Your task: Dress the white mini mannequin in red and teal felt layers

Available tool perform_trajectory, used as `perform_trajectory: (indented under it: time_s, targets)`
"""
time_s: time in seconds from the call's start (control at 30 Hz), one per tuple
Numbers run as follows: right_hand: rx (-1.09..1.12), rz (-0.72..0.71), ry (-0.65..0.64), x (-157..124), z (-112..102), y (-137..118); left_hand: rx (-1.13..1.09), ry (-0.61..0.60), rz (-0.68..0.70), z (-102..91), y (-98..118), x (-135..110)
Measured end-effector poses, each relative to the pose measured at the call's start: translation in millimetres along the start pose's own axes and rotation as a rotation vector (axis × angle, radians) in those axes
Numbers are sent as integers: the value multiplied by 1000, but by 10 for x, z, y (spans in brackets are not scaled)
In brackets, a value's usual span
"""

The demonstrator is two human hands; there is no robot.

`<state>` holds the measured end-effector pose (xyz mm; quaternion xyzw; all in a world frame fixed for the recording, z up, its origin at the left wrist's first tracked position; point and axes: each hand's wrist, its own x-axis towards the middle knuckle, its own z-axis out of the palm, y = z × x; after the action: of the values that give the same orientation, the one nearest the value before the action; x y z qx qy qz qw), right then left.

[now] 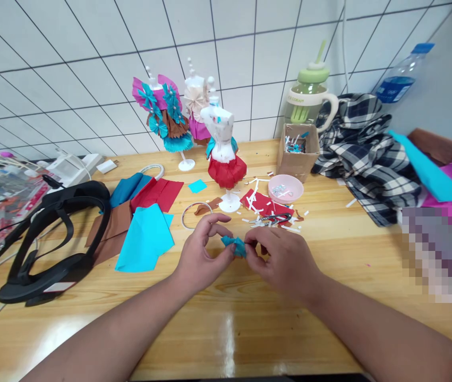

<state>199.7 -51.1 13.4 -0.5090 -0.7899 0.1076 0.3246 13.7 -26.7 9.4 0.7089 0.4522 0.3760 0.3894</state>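
From where I stand, both grips are closed on one small piece of crumpled blue paper [233, 245], held just above the desk [194, 329]. The person's left hand [205, 254] presses a thumb on its near side, the index finger arched up and away from it. The right hand [285, 258] pinches the right end between thumb and fingertips, the other fingers curled in.

Just beyond the fingers I see a pair of scissors [275, 218] among white scraps and red paper [263, 205], with a pink dish [298, 187] close behind. Straight ahead stands a white dress form [222, 132] in a puffed red skirt [227, 172], a thin ring [183, 218] lying near its base. To the left, light blue sheets [144, 241] overlap brown paper [112, 233], and a black headset [104, 225] sits beside them.

Farther back, a form in a ruffled dress [173, 124] stands near the tiled wall [237, 58]. Over to the right are a cardboard box [295, 164], a green-lidded cup [312, 76] and a heap of checked cloth [369, 164].
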Motion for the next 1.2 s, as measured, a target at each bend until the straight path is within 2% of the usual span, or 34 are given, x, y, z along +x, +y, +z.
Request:
perform_trajectory:
  time_s: [0.23, 0.4, 0.5, 0.63, 0.87, 1.07, 1.2]
  targets:
    - [93, 75, -51, 22, 7, 0, -56, 11, -42, -2, 1, 6]
    - [254, 184, -106, 30, -8, -11, -182, 5, -94, 4, 32, 14]
    - [300, 201, -124, 18, -14, -26, -155, -3, -80, 4, 38, 8]
    - [287, 180, -103, 0, 11, -31, -66, -16, -20, 11, 39, -8]
    - [389, 200, -66, 8, 49, 1, -83, -82, 28, 19, 54, -21]
    - [506, 294, -73, 30, 44, 26, -170, -109, -12, -7, 27, -18]
    - [567, 326, -37, 55, 23, 28, -334, -164, -35, -55, -22, -15]
